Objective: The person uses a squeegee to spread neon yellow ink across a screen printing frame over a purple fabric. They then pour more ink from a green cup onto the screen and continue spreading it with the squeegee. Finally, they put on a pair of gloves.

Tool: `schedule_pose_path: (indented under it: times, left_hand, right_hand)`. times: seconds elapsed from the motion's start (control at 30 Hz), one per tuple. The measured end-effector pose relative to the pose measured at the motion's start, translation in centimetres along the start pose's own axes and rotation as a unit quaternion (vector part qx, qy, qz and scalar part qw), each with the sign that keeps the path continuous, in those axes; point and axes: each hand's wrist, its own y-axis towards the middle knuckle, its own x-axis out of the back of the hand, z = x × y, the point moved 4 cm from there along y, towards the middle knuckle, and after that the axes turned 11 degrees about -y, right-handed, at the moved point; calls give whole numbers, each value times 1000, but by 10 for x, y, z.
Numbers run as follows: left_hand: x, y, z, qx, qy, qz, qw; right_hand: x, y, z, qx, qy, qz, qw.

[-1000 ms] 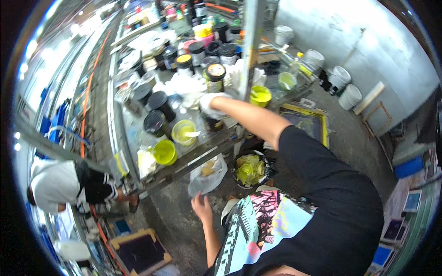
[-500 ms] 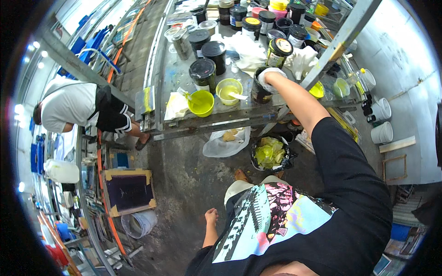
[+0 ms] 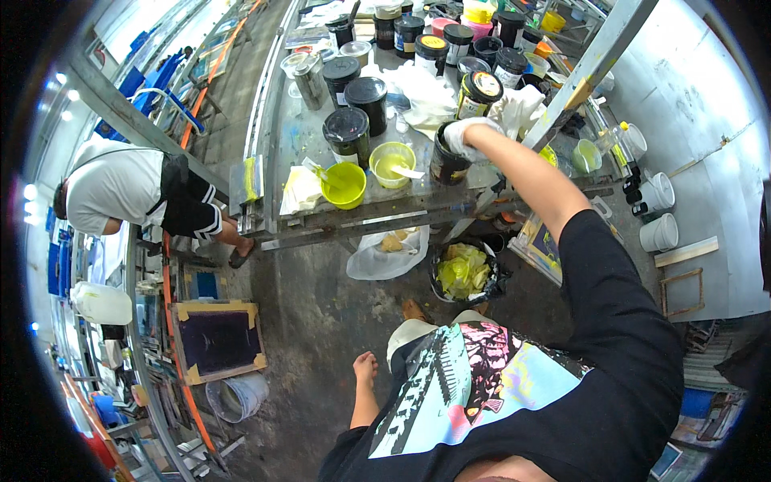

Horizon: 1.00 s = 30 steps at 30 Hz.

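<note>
My right hand (image 3: pixel 475 132) is at the mouth of a black jar (image 3: pixel 448 166) near the table's front edge. A white cloth (image 3: pixel 455 138) is bunched around it, and its fingers are hidden in the cloth and at the jar's opening. My left hand (image 3: pixel 365 367) hangs low beside my body, its fingers curled and nothing seen in them. Left of the jar stand a pale bowl of yellowish paste (image 3: pixel 392 165) with a white spatula and a bright yellow-green bowl (image 3: pixel 344 185). Behind them are a lidded black jar (image 3: pixel 347 135) and a taller black one (image 3: pixel 367 103).
A slanting metal post (image 3: pixel 590 76) rises right of my arm. Many ink jars and white rags (image 3: pixel 418 92) crowd the table (image 3: pixel 299 145). Below it sit a bin with yellow-green waste (image 3: pixel 463 273) and a clear plastic bag (image 3: pixel 389 253). Another person (image 3: pixel 112 189) bends over at left.
The whole view has shifted slightly. My right hand stays at the black jar, which looks tilted a little differently. My left hand still hangs down.
</note>
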Motion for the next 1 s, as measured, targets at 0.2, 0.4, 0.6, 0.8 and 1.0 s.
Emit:
schedule_pose_path:
  times: [0.2,0.4,0.6,0.8,1.0]
  left_hand:
    - [-18,14,-35,-35,1,12,999]
    - [-27,24,-28,-19,3,32,999]
    - [21,16,44,27,20,7,999]
    - [7,25,18,-11,16,22,1000]
    - [-15,37,-31,-40,-5,14,999]
  right_hand:
    - [-27,41,-15,-78,-16,-30,996]
    - [-58,136,-103,-148,154,-104,972]
    - [34,-35,-16,7,121,-148,981]
    - [74,-162,17,46,108,-194,974]
    - [65,-156,23,67,96,-229,966]
